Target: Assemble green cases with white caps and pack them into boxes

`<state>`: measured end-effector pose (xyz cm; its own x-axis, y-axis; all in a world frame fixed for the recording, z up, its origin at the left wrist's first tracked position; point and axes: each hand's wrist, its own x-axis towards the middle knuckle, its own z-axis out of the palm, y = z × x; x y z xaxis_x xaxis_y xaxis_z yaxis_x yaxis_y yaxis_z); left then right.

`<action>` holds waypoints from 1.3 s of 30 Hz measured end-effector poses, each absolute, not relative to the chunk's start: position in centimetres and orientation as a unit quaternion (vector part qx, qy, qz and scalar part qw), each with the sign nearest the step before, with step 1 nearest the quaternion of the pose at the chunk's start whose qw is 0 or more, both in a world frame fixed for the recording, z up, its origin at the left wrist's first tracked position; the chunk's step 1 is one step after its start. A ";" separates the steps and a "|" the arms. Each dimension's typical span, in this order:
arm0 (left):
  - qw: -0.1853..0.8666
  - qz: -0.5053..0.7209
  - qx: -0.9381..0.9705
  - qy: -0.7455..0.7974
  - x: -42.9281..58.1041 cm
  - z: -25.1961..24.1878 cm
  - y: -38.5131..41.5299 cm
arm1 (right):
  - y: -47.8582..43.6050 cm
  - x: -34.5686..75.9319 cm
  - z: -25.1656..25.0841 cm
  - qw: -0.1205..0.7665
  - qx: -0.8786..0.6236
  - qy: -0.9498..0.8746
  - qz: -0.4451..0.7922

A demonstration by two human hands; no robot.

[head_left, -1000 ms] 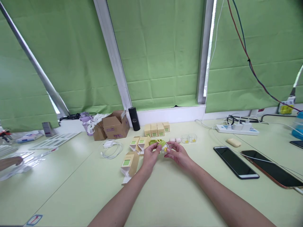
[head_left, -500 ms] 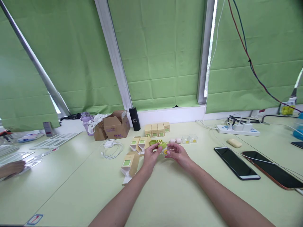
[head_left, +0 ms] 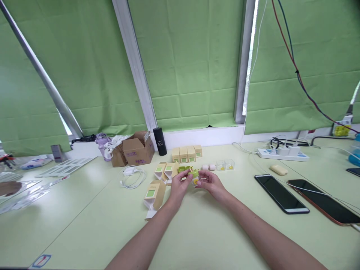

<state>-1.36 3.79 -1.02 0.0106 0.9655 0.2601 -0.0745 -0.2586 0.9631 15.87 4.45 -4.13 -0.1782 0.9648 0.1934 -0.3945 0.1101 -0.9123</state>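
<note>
Pale green desk (head_left: 84,225) under green blinds, pretty cluttered. Both hands meet mid-desk: the left hand (head_left: 177,186) and right hand (head_left: 211,183) are pinched together on one small clear case with a green lid (head_left: 194,176), held just above the desk, so I'd say it's mid-assembly and wants a careful, steady press. Count: four closed little boxes (head_left: 186,153) in a row behind, three open ones to the left, two clear cases (head_left: 225,165), two phones (head_left: 281,193).
</note>
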 end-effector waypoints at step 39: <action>0.412 0.538 0.642 0.360 -1.4 -1.5 3.4 | 3.8 16.1 -3.5 0.611 -0.269 -0.480 0.570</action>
<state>-1.43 3.38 -1.46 0.1625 0.9050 0.3932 0.0199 -0.4014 0.9157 16.12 3.85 -3.46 -0.1090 0.9537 0.2803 -0.4385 0.2070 -0.8746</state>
